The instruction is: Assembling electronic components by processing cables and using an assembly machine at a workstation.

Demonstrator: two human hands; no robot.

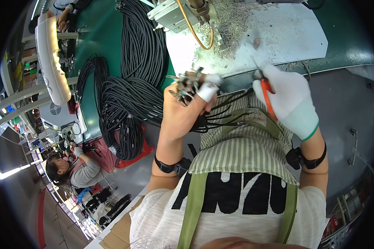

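My left hand, with white tape round its thumb, is closed on a bunch of black cables. Stripped ends with thin coloured wires stick out above the fingers, and more of the cables trail across my lap. My right hand wears a white knitted glove and is wrapped round cutters with red-orange handles. Their jaws point up and left, smeared by motion, near the white sheet and apart from the wire ends.
Large coils of black cable lie on the green table. A machine with a copper-coloured tube stands on the sheet among many small clippings. A lit lamp hangs at left. A co-worker sits beyond a red stool.
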